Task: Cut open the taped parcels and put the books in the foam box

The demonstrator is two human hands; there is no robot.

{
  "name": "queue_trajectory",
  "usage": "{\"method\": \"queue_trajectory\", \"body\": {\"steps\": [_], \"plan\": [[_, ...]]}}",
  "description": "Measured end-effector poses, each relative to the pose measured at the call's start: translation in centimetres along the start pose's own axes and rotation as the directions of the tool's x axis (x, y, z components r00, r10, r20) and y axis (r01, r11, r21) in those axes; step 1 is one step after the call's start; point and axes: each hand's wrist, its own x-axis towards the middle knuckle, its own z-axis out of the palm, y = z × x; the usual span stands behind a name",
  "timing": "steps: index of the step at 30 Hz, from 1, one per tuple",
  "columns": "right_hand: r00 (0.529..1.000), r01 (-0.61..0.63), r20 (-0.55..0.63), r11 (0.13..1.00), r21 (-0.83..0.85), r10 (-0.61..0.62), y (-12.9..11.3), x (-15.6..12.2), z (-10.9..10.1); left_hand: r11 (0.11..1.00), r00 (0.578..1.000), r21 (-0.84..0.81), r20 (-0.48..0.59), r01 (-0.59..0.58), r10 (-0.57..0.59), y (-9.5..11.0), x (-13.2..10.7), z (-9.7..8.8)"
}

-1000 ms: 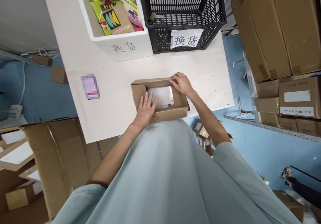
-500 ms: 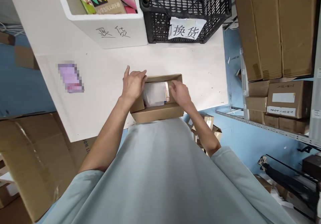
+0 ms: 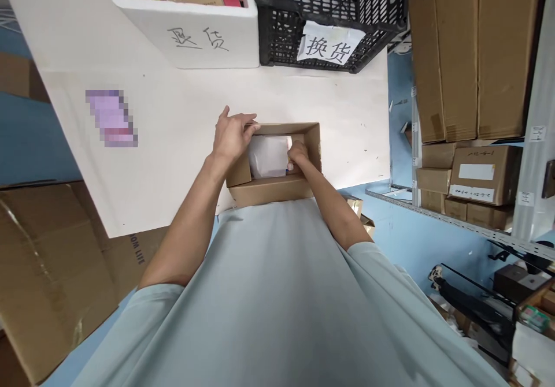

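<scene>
An open brown cardboard box (image 3: 277,189) sits at the near edge of the white table (image 3: 182,138). Inside it lies a white wrapped item (image 3: 266,156). My left hand (image 3: 232,134) grips the box's far left corner, fingers curled over the rim. My right hand (image 3: 298,155) reaches down inside the box, its fingers bent at the right edge of the white item; whether it grips the item I cannot tell.
A white foam bin (image 3: 195,29) holding colourful books and a black plastic crate (image 3: 329,6) with a paper label stand at the table's far side. A purple blurred object (image 3: 110,118) lies left. Stacked cartons (image 3: 468,58) fill shelves on the right; a large carton (image 3: 47,260) stands at left.
My left hand moved from inside the box to its far left corner. My right hand left the far rim and went down into the box beside the white item.
</scene>
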Motion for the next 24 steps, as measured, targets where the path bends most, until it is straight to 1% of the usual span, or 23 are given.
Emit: {"method": "queue_trajectory", "body": {"steps": [3,6,8,11,13,15,18,20,22,24], "plan": [[1.000,0.005,0.015,0.998,-0.068,-0.004,0.1,0.2,0.1,1.000,1.000,-0.009,0.003,0.001,0.000,-0.1,0.1,0.3],[0.998,0.056,0.009,0.991,-0.119,-0.055,-0.3,-0.8,-0.7,1.000,1.000,0.003,0.008,0.005,-0.005,0.0,0.2,0.3],[0.993,0.112,-0.008,0.983,-0.145,-0.114,-0.6,-2.2,-1.6,1.000,1.000,0.023,0.008,0.010,-0.010,0.2,0.2,0.2],[0.972,0.227,-0.019,0.959,-0.167,-0.233,-1.0,-5.4,-3.4,0.999,1.000,0.049,0.013,0.013,-0.014,0.7,0.1,-0.2],[0.936,0.336,-0.045,0.923,-0.186,-0.350,-0.9,-8.3,-4.7,0.998,1.000,0.056,0.020,0.018,-0.020,1.2,-0.1,-0.6],[0.881,0.430,-0.110,0.875,-0.221,-0.460,-0.4,-11.4,-6.1,0.998,0.999,0.061,0.028,0.033,-0.035,1.9,-0.2,-1.1],[0.806,0.494,-0.244,0.840,-0.223,-0.539,1.4,-15.8,-8.7,0.995,0.997,0.077,0.048,0.061,-0.064,3.0,-0.4,-2.1],[0.744,0.566,-0.329,0.810,-0.153,-0.582,3.2,-18.2,-10.7,0.993,0.995,0.086,0.057,0.075,-0.080,3.7,-0.6,-2.8],[0.686,0.648,-0.416,0.762,-0.023,-0.596,5.1,-20.3,-12.6,0.994,0.994,0.067,0.052,0.091,-0.095,4.6,-0.9,-3.4],[0.676,0.705,-0.455,0.687,0.174,-0.579,6.8,-22.3,-14.2,0.995,0.996,0.037,0.001,0.090,-0.090,5.7,-1.4,-4.0]]}}
